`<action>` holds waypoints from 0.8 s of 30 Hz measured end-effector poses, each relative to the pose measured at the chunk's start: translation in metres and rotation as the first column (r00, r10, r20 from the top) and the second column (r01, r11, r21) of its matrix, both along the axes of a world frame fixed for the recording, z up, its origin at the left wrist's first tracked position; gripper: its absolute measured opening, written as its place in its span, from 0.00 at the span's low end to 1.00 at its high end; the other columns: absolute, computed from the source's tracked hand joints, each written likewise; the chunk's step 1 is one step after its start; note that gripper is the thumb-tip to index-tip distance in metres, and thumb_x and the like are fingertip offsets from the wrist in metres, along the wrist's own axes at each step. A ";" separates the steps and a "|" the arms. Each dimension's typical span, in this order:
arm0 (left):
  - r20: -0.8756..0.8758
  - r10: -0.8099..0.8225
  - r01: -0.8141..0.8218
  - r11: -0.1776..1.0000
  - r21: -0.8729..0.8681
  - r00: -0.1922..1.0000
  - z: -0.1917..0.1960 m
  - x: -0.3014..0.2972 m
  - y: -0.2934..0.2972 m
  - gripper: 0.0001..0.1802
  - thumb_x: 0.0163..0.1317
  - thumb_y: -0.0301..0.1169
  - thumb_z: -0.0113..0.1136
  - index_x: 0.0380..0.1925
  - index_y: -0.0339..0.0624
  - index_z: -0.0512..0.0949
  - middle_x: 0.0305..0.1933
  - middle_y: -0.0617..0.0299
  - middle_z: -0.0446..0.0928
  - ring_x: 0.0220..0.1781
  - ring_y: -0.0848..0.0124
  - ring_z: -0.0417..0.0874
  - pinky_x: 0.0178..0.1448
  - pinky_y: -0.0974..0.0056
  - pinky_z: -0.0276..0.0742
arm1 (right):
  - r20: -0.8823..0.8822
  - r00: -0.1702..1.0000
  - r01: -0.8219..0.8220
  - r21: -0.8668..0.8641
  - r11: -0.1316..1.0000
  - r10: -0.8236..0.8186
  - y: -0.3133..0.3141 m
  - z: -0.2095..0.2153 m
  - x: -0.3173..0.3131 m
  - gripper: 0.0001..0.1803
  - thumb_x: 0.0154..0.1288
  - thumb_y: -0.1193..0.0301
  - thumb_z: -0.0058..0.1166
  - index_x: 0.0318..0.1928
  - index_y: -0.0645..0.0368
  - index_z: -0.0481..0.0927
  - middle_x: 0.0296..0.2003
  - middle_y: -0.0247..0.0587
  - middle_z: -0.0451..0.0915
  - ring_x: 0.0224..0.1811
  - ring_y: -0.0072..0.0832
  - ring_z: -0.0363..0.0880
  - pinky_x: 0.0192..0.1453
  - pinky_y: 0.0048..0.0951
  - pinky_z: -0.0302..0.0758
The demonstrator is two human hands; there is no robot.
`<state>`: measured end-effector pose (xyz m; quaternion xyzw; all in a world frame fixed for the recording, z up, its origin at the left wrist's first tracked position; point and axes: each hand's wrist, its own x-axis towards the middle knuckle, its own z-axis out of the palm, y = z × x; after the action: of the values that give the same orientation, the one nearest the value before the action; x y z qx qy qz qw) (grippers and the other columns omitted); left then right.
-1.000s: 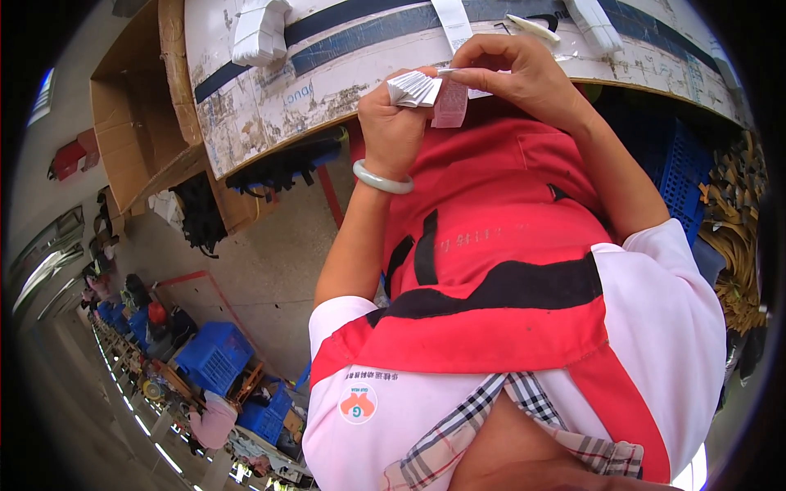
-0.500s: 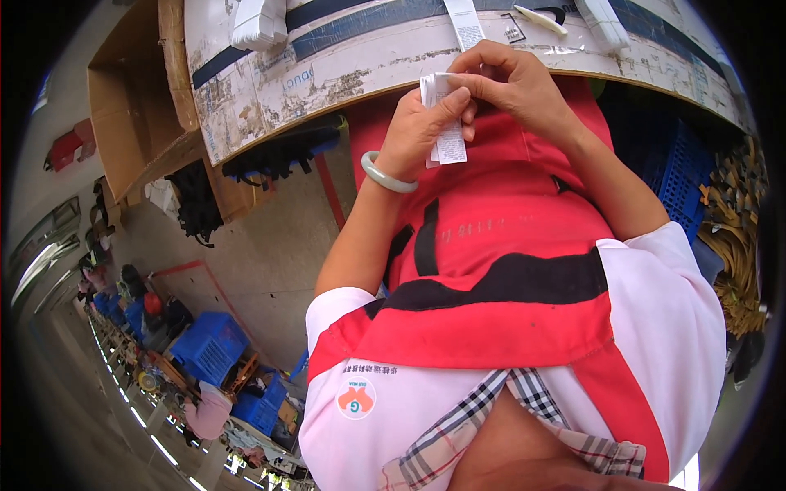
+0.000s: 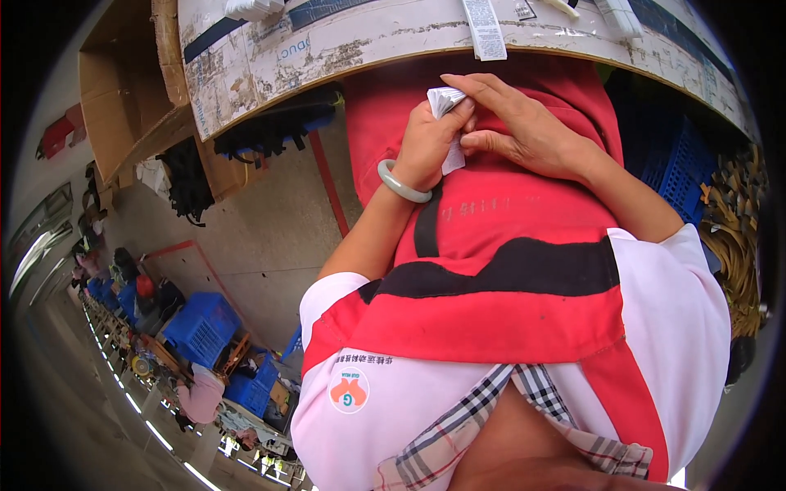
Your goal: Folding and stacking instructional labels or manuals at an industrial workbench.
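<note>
My left hand point(image 3: 436, 143) is closed around a stack of white printed labels point(image 3: 443, 100), whose upper ends fan out above the thumb. Below the fingers, the labels' lower end shows against my red apron point(image 3: 524, 188). Close against the stack on its right is my right hand point(image 3: 524, 127). Its fingers are stretched out, with the index finger along the top of the stack and the thumb apart from it, and nothing is seen in its grasp. A long white printed label point(image 3: 485, 33) lies on the table point(image 3: 368, 61), its end reaching over the front edge.
More white label bundles point(image 3: 620, 18) lie on the table, near a pale slim tool point(image 3: 562, 8). An open cardboard box point(image 3: 123, 90) stands left of the table. A blue crate point(image 3: 671, 168) sits under its right side. Farther left are blue crates point(image 3: 205, 327) and a person in pink point(image 3: 201, 395).
Both hands have come nearer my body, and the stack has tipped so its ends fan out. My right fingers have straightened from a pinch. The table has shifted upward in view.
</note>
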<state>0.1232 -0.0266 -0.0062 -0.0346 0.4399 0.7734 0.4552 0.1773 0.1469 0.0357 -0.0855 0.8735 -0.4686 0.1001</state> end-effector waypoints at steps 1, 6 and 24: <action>0.026 -0.002 0.002 1.000 -0.001 1.000 0.001 0.000 0.000 0.06 0.72 0.30 0.55 0.33 0.43 0.74 0.25 0.70 0.71 0.23 0.80 0.69 0.25 0.71 0.66 | -0.002 1.000 0.001 0.013 1.000 -0.001 0.000 -0.001 0.000 0.36 0.66 0.67 0.60 0.73 0.45 0.60 0.63 0.46 0.68 0.60 0.44 0.74 0.63 0.37 0.73; 0.036 -0.052 0.055 0.995 -0.084 0.998 0.012 -0.001 -0.002 0.08 0.72 0.30 0.55 0.32 0.44 0.75 0.24 0.71 0.69 0.20 0.83 0.65 0.22 0.73 0.59 | -0.081 0.994 0.061 -0.103 0.993 -0.069 0.003 0.009 -0.010 0.27 0.62 0.63 0.64 0.61 0.55 0.76 0.54 0.44 0.75 0.54 0.39 0.77 0.59 0.34 0.74; -0.178 -0.317 0.316 0.948 -0.039 0.931 0.015 0.000 -0.001 0.12 0.75 0.34 0.51 0.38 0.39 0.80 0.22 0.73 0.66 0.22 0.84 0.63 0.24 0.75 0.57 | 0.391 0.918 0.099 -0.391 0.915 0.068 0.023 0.019 -0.028 0.07 0.62 0.73 0.64 0.37 0.63 0.80 0.35 0.32 0.77 0.39 0.17 0.75 0.45 0.21 0.73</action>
<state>0.1234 -0.0278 0.0091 0.1054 0.4830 0.6877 0.5316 0.1490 0.1700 0.0547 -0.0005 0.7202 -0.6467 0.2513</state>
